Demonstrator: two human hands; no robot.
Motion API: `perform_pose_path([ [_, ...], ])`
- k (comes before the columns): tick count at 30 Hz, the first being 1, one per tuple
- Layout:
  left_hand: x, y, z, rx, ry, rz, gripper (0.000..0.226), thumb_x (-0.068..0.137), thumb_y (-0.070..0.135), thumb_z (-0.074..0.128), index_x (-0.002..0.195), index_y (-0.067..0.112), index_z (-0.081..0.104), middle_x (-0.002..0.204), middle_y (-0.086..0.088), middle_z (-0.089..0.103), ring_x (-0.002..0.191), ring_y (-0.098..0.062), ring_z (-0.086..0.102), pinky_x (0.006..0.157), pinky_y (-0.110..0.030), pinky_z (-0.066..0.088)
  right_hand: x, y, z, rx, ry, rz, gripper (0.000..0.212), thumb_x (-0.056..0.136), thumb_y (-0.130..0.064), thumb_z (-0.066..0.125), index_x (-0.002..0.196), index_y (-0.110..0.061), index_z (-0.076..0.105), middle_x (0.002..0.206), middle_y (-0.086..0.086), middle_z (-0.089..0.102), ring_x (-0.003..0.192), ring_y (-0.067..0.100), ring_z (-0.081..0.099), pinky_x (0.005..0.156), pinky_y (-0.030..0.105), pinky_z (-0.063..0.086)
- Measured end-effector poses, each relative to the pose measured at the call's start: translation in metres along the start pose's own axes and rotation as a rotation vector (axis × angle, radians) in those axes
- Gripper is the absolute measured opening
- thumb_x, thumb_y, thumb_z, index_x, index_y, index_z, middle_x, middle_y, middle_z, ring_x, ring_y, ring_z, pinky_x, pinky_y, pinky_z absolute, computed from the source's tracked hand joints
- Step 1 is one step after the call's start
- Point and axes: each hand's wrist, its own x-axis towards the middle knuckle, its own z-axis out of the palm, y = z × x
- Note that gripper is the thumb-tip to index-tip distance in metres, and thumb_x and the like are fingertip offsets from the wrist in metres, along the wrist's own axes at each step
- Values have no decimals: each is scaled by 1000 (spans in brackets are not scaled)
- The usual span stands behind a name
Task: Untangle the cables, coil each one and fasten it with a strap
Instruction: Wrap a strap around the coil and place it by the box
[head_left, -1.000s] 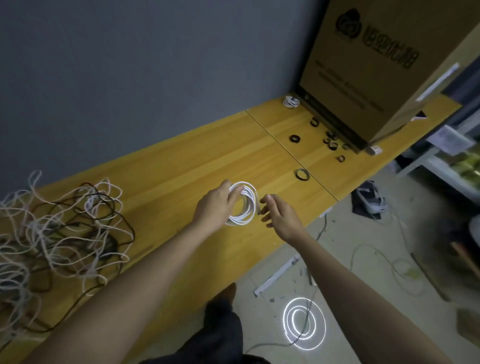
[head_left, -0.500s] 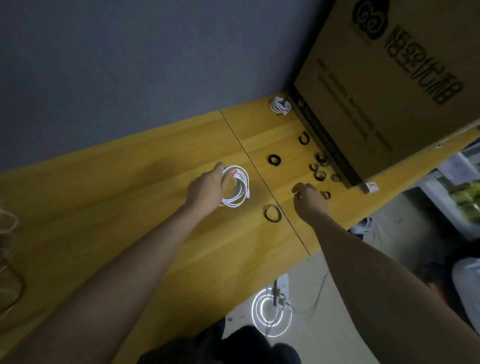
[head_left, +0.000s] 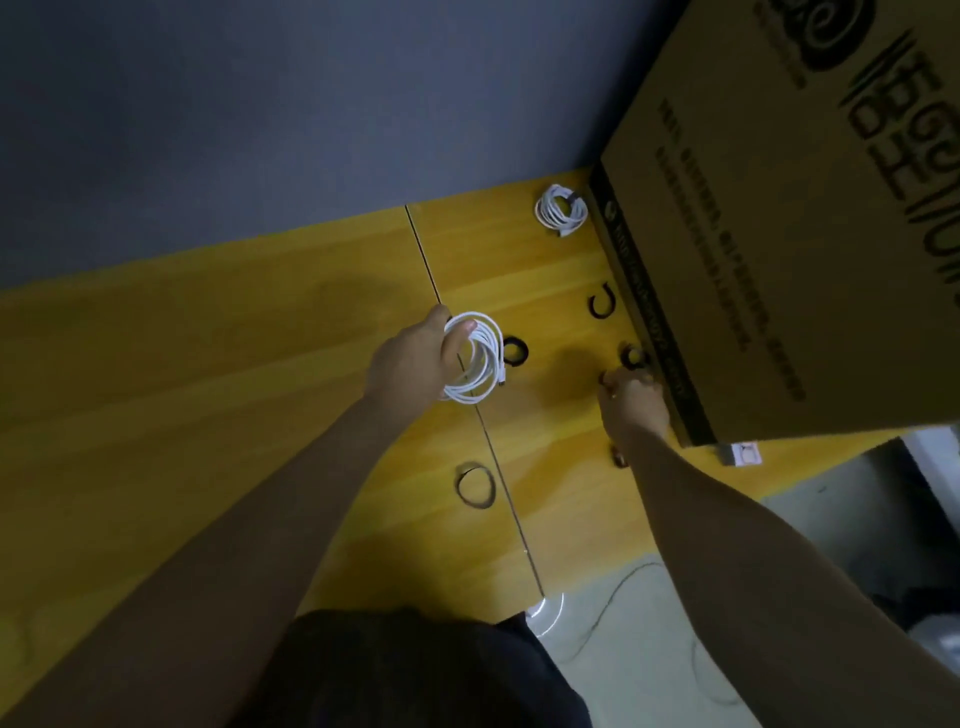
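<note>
Left hand (head_left: 410, 364) grips white coil (head_left: 475, 358), long axis running toward the wall; right hand's (head_left: 631, 402) grip unclear.

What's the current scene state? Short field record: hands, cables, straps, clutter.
left hand: holds white cable coil, thumb through its loop, above the table
right hand: reaching among small black straps next to the cardboard box; fingertips hidden, grip unclear
finished coil: white, dark strap on it, lies by the box's far corner
loose straps: open strap, ring strap, large loop strap, strap by box
coil in hand: no strap visible
</note>
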Motion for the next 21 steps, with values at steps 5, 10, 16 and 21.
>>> perform_pose_path([
  [5, 16, 16, 17, -32, 18, -100, 44, 99, 48, 33, 107, 9, 50, 71, -14, 62, 66, -34, 61, 60, -42, 48, 35, 3, 6, -188, -133, -96, 33, 100, -20, 40, 125, -8, 56, 142, 18, 37, 129, 37, 33, 94, 44, 42],
  [10, 12, 21, 24, -21, 38, -142, 45, 99, 46, 35, 115, 7, 50, 66, -6, 53, 65, -33, 59, 57, -39, 45, 45, 1, 6, 44, -77, -203, 30, 96, -18, 47, 121, -6, 57, 132, 19, 45, 125, 37, 35, 92, 43, 39],
  [16, -1, 22, 22, 0, 26, -209, 43, 99, 48, 34, 108, 8, 49, 69, -8, 60, 68, -32, 62, 56, -36, 44, 56, 13, 10, 124, -217, -264, 32, 93, -9, 55, 125, -8, 55, 120, 16, 59, 107, 35, 56, 82, 44, 51],
  [21, -9, 19, 18, -5, 45, -210, 42, 99, 46, 35, 107, 7, 49, 69, -11, 60, 65, -32, 61, 54, -37, 43, 38, -15, -6, 673, -85, -201, 16, 90, -2, 61, 105, -7, 62, 93, 4, 63, 94, 23, 61, 87, 43, 51],
])
